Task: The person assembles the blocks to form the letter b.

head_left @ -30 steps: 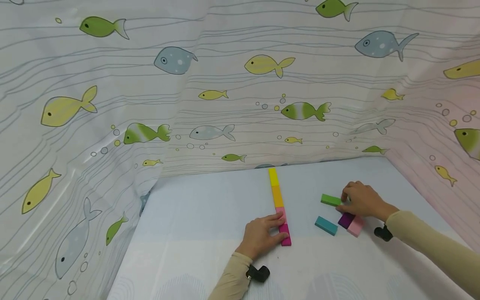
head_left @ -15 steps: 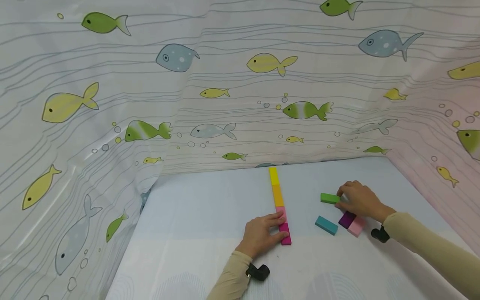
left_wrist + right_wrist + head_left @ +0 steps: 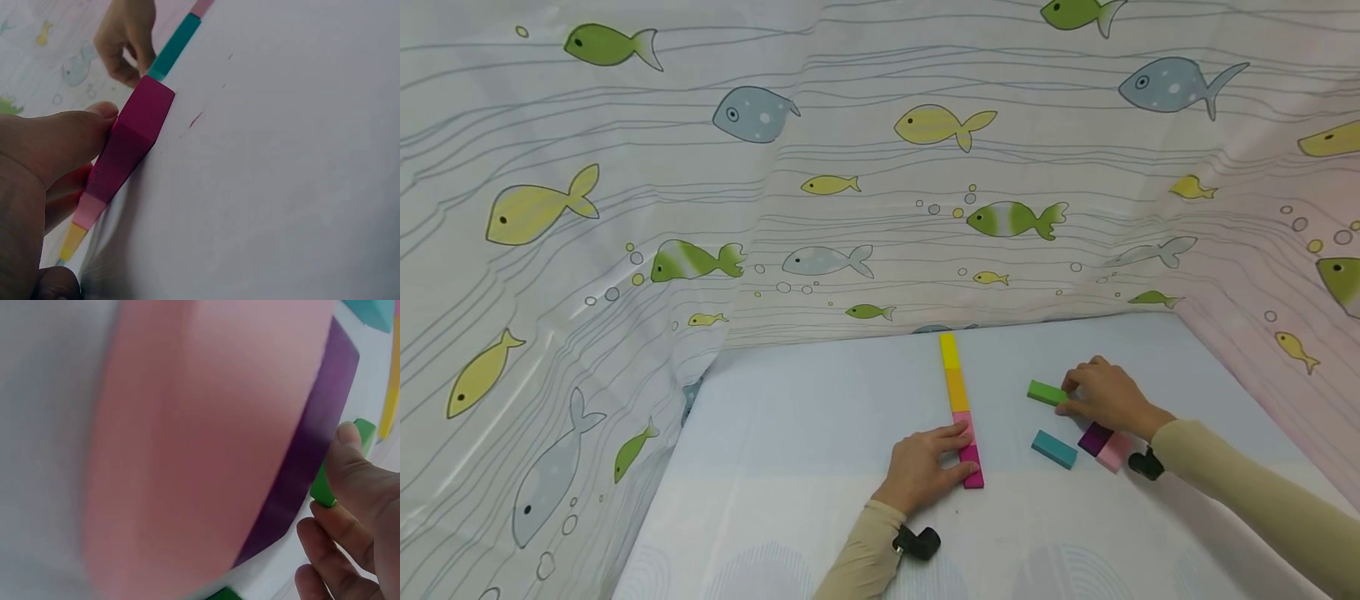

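A straight row of wooden blocks runs away from me in the head view: yellow, orange, pink and magenta. My left hand rests on the row's near part, fingertips on the pink block and thumb on the magenta one. Over to the right, my right hand pinches a green block by its right end, between thumb and fingers. In the right wrist view the thumb lies across this green block, hiding part of it.
Just in front of the right hand lie a teal block, a purple block and a light pink block, the last two side by side. A darker green block peeks in at the bottom of the right wrist view. Fish-printed sheeting walls the table.
My right hand has moved a little left, and the green block has shifted left with it and turned slightly. The left hand and the row have stayed put.
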The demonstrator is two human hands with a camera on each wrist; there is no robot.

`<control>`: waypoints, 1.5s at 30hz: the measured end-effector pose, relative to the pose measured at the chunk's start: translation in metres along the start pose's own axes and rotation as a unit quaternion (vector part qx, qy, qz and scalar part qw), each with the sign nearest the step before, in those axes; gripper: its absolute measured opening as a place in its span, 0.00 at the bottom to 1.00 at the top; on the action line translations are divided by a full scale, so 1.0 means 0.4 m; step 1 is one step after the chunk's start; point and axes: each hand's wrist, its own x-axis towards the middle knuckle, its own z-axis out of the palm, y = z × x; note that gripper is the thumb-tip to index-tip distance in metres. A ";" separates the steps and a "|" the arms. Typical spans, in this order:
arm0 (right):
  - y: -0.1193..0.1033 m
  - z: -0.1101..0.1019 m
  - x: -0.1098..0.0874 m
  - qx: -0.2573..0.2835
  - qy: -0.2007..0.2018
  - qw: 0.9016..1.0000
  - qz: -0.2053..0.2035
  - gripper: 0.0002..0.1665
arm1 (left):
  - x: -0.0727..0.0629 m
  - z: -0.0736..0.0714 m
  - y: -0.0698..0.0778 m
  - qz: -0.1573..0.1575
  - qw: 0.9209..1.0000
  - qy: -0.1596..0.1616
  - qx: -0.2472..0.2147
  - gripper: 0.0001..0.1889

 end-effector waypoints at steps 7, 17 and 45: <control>-0.036 0.012 0.038 0.003 -0.002 1.000 -0.009 0.21 | 0.001 -0.002 -0.002 -0.004 1.000 -0.004 0.004 0.24; -0.082 0.029 0.090 0.012 -0.003 1.000 -0.027 0.20 | 0.001 -0.003 -0.009 0.000 1.000 -0.003 0.011 0.25; -0.165 0.055 0.163 0.029 -0.037 0.999 -0.027 0.23 | 0.000 -0.002 -0.004 -0.010 1.000 -0.012 0.007 0.25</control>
